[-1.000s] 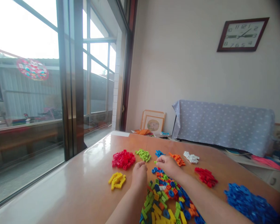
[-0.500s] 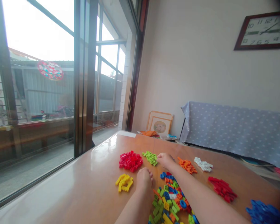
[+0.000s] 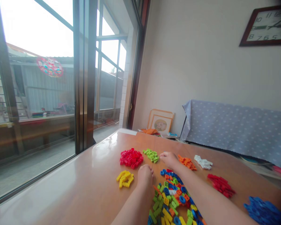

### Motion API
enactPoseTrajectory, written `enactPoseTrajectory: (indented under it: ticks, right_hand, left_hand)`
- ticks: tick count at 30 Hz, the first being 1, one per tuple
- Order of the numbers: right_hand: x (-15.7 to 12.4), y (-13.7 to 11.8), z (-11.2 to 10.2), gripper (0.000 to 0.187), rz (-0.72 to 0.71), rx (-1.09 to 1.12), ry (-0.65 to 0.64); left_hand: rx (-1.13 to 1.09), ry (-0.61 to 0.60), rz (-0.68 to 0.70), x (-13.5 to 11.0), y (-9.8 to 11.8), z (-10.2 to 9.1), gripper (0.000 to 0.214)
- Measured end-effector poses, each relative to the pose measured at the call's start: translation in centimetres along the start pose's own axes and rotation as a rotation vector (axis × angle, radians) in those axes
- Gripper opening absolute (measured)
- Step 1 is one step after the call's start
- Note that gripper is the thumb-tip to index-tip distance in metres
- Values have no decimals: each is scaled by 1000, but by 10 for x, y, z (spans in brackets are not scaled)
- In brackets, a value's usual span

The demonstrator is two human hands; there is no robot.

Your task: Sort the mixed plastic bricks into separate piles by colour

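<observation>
My left hand [image 3: 145,175] is curled closed above the table, between the yellow bricks [image 3: 125,179] and the mixed pile of building bricks [image 3: 170,198]. Whatever its fingers may hold is hidden. Just right of the light green bricks [image 3: 151,155] is my right hand [image 3: 169,160], its fingertips drawn together; no brick can be made out in them. A heap of pinkish-red bricks [image 3: 131,158] lies beyond my left hand. Orange bricks [image 3: 187,162] lie right of my right hand. My right forearm crosses over the mixed pile's right edge and hides part of it.
White bricks [image 3: 203,162], dark red bricks [image 3: 221,185] and blue bricks [image 3: 265,210] form separate piles along the right of the brown table [image 3: 89,187]. A white sheet [image 3: 127,132] lies at its far edge. Glass doors stand left; a dotted cloth [image 3: 236,131] hangs behind.
My right hand has drawn slightly away from the light green bricks. My left hand stays curled in nearly the same place. The view has tilted down a little.
</observation>
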State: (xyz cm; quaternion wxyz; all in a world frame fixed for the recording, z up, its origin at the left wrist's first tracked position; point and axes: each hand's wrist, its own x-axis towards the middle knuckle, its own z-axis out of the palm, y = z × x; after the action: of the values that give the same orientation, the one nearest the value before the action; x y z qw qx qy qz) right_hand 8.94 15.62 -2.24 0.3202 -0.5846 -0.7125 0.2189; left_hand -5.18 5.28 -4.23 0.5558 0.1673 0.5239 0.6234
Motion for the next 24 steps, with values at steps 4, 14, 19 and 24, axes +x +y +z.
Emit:
enactPoseTrajectory:
  ticks: [4,14,19,24]
  right_hand:
    - [-26,-3,-21,29,-4,78,-14]
    - [-144,16,-114,37,102,241,-34]
    - [-187,45,-132,33,168,235,-33]
    - [-199,55,-123,25,96,205,-42]
  left_hand:
    - [12,-14,8,-5,2,2,11]
    - [129,-103,60,-18,1,7,29]
    - [245,-147,113,-25,0,5,35]
    - [368,-197,187,-41,3,8,34]
